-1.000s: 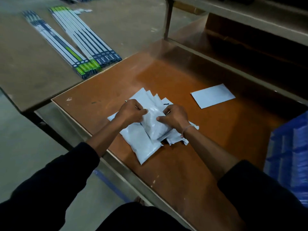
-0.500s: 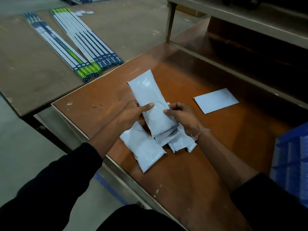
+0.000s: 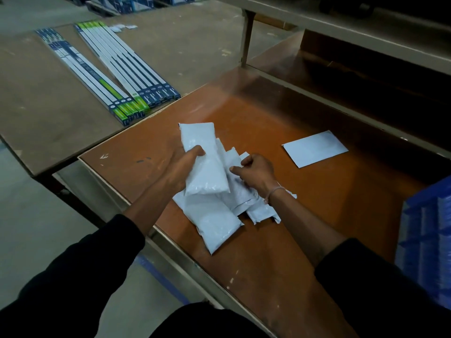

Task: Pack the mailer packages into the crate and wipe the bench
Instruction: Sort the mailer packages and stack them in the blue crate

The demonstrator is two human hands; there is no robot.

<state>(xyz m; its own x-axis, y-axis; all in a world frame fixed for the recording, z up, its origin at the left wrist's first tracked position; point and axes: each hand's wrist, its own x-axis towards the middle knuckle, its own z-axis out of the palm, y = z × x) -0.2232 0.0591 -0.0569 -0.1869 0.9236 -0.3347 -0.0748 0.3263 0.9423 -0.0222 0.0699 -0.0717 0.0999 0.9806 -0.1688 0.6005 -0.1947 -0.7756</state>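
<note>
Several white mailer packages [image 3: 219, 220] lie in a loose pile near the front of the orange-brown bench [image 3: 305, 196]. My left hand [image 3: 181, 169] grips one long white mailer [image 3: 205, 162] by its left edge and holds it lifted above the pile. My right hand [image 3: 256, 173] has its fingers curled on the edge of another mailer [image 3: 238, 191] in the pile. A flat white mailer [image 3: 314, 148] lies apart at the right. The blue crate [image 3: 429, 240] stands at the right edge of the view, partly cut off.
A second, brown table [image 3: 48, 113] at the left carries several long narrow boxes [image 3: 117, 76]. A metal shelf frame [image 3: 329, 23] rises behind the bench, with a dark recess under it. The floor [image 3: 36, 228] shows at the lower left.
My left hand has raised the long mailer off the pile and now holds it alone. My right hand has let go of it and dropped to another mailer in the pile.
</note>
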